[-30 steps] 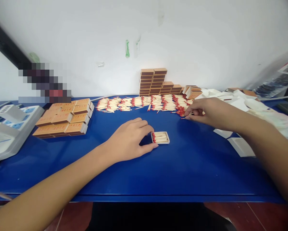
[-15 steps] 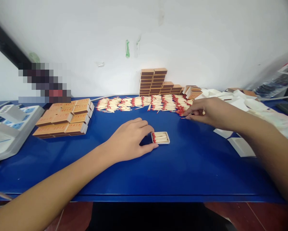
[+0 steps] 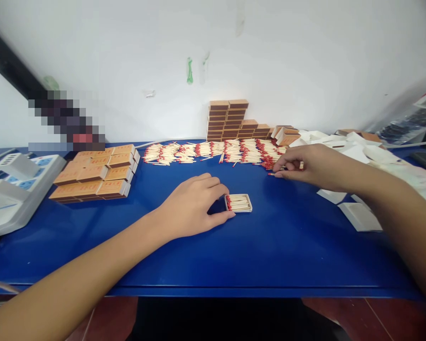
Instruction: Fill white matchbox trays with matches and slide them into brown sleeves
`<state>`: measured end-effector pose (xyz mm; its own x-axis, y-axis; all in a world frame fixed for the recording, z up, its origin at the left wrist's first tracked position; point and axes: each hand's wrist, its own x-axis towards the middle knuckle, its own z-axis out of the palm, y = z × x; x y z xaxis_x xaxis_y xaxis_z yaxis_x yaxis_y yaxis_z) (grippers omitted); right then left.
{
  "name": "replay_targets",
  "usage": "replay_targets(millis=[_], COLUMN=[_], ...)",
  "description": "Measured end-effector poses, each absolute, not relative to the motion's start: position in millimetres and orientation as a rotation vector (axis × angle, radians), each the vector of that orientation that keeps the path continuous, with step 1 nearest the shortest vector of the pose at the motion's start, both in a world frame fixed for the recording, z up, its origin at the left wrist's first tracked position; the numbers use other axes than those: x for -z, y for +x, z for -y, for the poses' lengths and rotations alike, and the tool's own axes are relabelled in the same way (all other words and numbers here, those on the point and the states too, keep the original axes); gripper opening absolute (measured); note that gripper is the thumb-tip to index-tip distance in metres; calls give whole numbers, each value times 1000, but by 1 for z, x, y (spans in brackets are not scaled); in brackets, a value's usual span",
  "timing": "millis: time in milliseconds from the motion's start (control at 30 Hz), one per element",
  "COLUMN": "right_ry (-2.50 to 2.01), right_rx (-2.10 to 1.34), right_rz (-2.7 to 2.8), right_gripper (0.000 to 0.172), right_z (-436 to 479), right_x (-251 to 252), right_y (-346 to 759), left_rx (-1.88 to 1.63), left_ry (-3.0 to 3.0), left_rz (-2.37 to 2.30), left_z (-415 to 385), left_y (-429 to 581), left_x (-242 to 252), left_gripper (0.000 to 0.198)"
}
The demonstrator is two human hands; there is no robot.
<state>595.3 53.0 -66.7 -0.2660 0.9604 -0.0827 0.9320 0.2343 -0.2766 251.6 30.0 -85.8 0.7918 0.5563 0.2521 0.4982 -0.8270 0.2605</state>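
A small white matchbox tray (image 3: 249,203) full of red-headed matches lies on the blue table, its heads toward my left hand (image 3: 193,208). The thumb of that hand rests at the tray's near left corner and the forefinger at the far left corner, gripping it from the side. Farther right, my right hand (image 3: 301,163) is at the right end of a long row of loose matches (image 3: 234,150). Its thumb and fingers are pinched together on matches, and one red head (image 3: 269,174) sticks out past the fingertips. The hand partly hides the pile there.
Closed matchboxes (image 3: 92,173) are stacked at the left, beside a white power strip (image 3: 31,189). More matchboxes (image 3: 227,121) stand against the wall. White empty trays (image 3: 360,217) lie in a heap at the right. The table's front edge (image 3: 213,291) runs close to me.
Both hands keep almost the same places, the left at the tray and the right pinching at the match pile. The whole view has shifted very slightly.
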Motion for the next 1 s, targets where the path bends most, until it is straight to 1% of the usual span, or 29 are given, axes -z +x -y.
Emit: replay_targets(millis=[133,233,300,367,467,533,633,800,1000], right_ry=[-1863,-1780,-1670,-1532,-1363,-1297,-1253,-1261,-1254], right_rx=[-432,-448,-451,-433,-439,-476,-511,-537,-545], right_rz=[2410,2416,2417,2394,2349,2371,2431,2478,2488], right_gripper=[36,48,50,47,37,30,25,20,23], right_z=[-57,-57,-52,-43,-25,-14,-5,-1,0], right_x=[72,75,72,68,64,65,70,74,73], right_y=[602,600,591,575,545,529,518,517,518], left_rx=[-471,-475,-491,-507,-535,-556,-570,-575,-587], left_ry=[2801,2794,2791,2792,2801,2811,2822,2830,2831], left_rz=[-834,-836,-834,-830,-828,-828,-828,-819,-807], left_z=[-30,-30,-30,-30,-31,-31,-32,-34,-33], left_y=[252,252,252,253,254,255,256,257,257], left_x=[86,86,87,87,88,89,91,92,92], left_gripper=[28,28,29,28,28,30,32,33,32])
